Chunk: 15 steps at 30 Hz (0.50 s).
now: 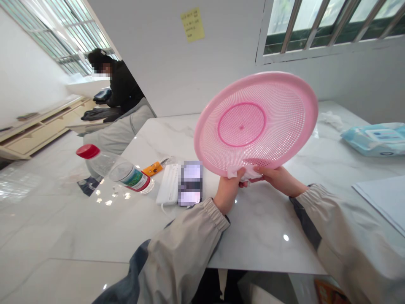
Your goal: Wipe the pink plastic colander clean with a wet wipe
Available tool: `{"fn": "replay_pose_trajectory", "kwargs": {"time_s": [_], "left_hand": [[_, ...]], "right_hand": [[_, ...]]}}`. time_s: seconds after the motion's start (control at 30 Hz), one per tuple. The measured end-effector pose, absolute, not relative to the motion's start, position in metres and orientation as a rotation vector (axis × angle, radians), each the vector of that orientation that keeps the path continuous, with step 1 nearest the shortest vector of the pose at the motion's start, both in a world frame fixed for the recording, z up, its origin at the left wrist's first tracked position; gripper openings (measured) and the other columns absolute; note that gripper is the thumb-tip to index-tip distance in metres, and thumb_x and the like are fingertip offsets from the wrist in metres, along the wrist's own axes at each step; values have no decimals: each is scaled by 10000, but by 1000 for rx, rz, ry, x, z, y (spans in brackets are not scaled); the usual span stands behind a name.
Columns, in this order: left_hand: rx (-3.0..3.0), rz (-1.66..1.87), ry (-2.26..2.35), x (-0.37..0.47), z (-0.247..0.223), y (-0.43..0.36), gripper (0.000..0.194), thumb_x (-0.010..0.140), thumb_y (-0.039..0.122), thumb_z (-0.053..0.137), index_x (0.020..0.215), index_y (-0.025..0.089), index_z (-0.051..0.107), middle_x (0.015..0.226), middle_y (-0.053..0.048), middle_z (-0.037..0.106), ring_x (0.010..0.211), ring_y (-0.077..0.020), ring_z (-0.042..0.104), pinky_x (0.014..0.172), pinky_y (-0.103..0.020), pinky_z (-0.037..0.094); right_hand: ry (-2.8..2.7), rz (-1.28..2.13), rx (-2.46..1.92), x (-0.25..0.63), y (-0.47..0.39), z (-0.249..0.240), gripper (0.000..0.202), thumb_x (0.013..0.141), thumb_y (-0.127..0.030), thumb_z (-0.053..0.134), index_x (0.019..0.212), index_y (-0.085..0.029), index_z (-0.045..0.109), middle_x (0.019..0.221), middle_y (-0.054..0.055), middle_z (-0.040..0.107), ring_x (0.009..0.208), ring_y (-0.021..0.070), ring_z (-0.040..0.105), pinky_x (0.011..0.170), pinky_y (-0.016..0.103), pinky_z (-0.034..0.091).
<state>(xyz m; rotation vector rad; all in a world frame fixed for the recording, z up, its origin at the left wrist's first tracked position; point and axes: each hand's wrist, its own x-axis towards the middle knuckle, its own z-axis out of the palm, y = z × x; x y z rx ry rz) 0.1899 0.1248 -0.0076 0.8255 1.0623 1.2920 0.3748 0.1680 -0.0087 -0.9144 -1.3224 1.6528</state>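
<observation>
A pink plastic mesh basket point(242, 126), round and shallow, is held up tilted above the table, its inside facing me. Folded over its near rim is a crumpled white wipe point(233, 171). My left hand point(228, 192) is closed on the wipe, pinching it against the rim with the thumb on top. My right hand point(281, 180) grips the same rim just to the right, its thumb at the wipe's edge. The fingers beneath the rim are mostly hidden.
On the white marbled table point(259, 228) lie a phone point(190, 183), a white power bank point(169, 185), an orange packet point(153, 169) and a bottle point(123, 171) at left. A blue wipes pack point(376, 139) and paper point(386, 198) lie right. A person point(122, 86) sits beyond.
</observation>
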Motion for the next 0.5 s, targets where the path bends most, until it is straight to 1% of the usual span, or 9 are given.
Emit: {"fn": "replay_pose_trajectory", "kwargs": {"time_s": [0.07,0.1,0.2,0.3,0.37,0.43,0.5], "left_hand": [[818,1333,1112,189,-6,126,368,800,487,872,790,178,672,600,1,645,536,-127,555,567,-275,426],[823,1354,1135,189,-6,127,345,803,466,862,783,181,669,596,5,642,529,-126,554,561,-272,432],[847,1410,1211,186,-7,128,298,819,422,847,767,190,667,604,15,641,525,-129,566,549,-269,446],[987,1411,1309,181,-10,127,318,862,421,827,701,201,664,610,1,648,549,-150,603,570,-287,474],[1153,1376,1351,177,-11,125,383,908,444,792,638,215,646,599,-14,646,580,-169,628,625,-315,505],[1296,1377,1356,173,-11,124,422,940,479,764,623,231,639,611,-26,653,631,-190,649,690,-340,530],[1360,1415,1347,171,-10,124,413,944,517,765,658,243,649,653,-33,673,694,-208,666,742,-354,545]], "right_hand": [[-1259,1683,-975,377,171,-10,404,895,-506,892,1212,-256,893,1200,96,871,1017,290,836,804,426,741],[-1219,1646,-1014,379,174,-10,416,895,-521,884,1222,-265,894,1201,91,872,1021,282,834,783,404,737],[-1096,1370,-1087,386,183,-10,440,905,-547,853,1247,-273,888,1137,82,878,1017,271,832,755,379,727],[-970,1086,-1030,390,190,-8,362,879,-496,886,1158,-267,884,1150,70,880,1083,294,836,809,408,729],[-905,992,-947,389,191,-5,318,858,-468,925,1097,-264,874,1151,67,880,1089,313,845,870,453,730],[-874,1008,-877,386,189,-1,309,866,-473,938,1087,-270,864,1120,62,880,1057,320,857,925,499,726],[-870,1092,-840,383,186,3,314,900,-502,917,1124,-291,854,1118,52,880,1041,318,863,935,526,726]]}}
